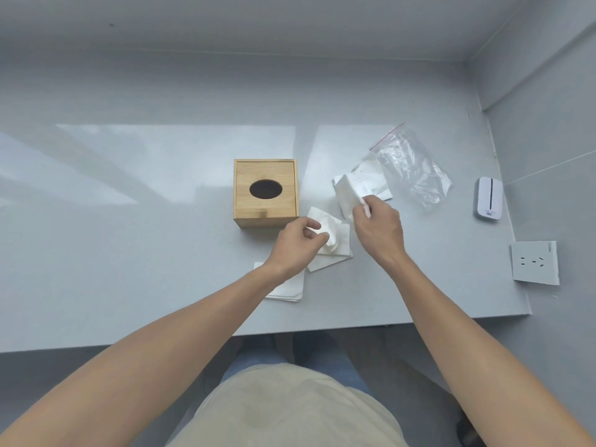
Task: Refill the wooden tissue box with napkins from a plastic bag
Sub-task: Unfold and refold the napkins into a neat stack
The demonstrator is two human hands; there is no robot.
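The wooden tissue box (265,192) stands on the grey table with its lid on and a dark oval hole on top. Right of it lies a clear plastic bag (409,166) with a red zip strip, some white napkins (374,183) at its mouth. My right hand (379,232) pinches a folded napkin (346,196) just in front of the bag. My left hand (298,245) grips a crumpled napkin (330,233) that rests on flat ones. Another small stack of napkins (290,290) lies under my left wrist.
A white small device (487,198) with a dark stripe sits at the table's right edge. A white socket plate (535,262) lies nearer me on the right. The table's front edge (354,329) runs below my forearms; walls close the back and right.
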